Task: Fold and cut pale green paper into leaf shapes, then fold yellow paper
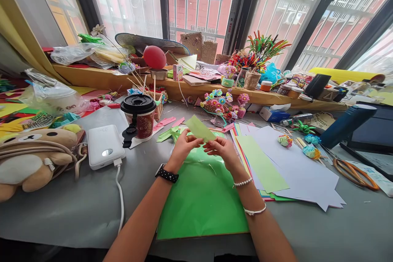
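Observation:
A piece of light green paper [201, 128] is held up between my two hands, over a bright green sheet [202, 196] on the table. My left hand [186, 147] pinches its lower left edge between thumb and fingers. At the lower right corner, my right hand [221, 151] grips it with thumb and fingertips. Folded green paper strips [167, 134] and pink folded strips [166, 123] lie just beyond my left hand. To the right, a longer light green strip [260, 163] rests on a stack of white paper [303, 163].
A lidded coffee cup [141, 118], white power bank [106, 147] with cable, and plush bear [39, 155] stand at left. Scissors [356, 174], paper flowers [311, 145] and a dark blue bottle [346, 125] lie at right. Crafts crowd the window ledge [184, 90].

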`<state>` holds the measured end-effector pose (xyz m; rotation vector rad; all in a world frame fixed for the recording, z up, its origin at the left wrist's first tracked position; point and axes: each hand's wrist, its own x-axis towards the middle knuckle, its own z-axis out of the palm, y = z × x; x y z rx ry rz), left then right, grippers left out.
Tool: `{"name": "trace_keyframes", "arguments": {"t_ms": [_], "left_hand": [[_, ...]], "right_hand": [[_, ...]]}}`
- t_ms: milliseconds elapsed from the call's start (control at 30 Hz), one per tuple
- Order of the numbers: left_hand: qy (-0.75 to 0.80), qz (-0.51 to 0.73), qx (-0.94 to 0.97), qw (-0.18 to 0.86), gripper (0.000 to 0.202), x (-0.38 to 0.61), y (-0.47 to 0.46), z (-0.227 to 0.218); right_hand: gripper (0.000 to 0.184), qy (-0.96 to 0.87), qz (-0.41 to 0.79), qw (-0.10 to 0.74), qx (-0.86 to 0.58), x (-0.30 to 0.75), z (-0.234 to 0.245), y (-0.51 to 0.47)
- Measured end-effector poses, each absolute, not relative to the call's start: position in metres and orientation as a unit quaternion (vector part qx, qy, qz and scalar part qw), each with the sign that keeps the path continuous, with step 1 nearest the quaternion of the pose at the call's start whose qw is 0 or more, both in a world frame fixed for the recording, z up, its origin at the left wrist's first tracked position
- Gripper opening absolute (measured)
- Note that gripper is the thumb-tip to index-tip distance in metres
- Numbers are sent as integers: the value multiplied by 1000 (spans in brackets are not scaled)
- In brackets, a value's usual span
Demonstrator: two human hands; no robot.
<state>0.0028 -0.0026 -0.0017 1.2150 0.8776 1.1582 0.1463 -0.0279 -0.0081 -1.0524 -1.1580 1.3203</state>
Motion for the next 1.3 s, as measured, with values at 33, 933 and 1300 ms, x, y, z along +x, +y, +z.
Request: {"name": "trace_keyframes", "arguments": {"t_ms": [33,933,1300], "left_hand": [[383,504,516,577,50,2,-3,-1],[396,494,535,559,54,-1,1,-3],[392,462,592,531,54,-2,0,-4]], "right_hand": [[25,-492,551,508,-444,146,-8,-28],[29,-704,248,508,-430,164,-5,-26],[11,-767,167,453,-424,165,-12,-22]]}}
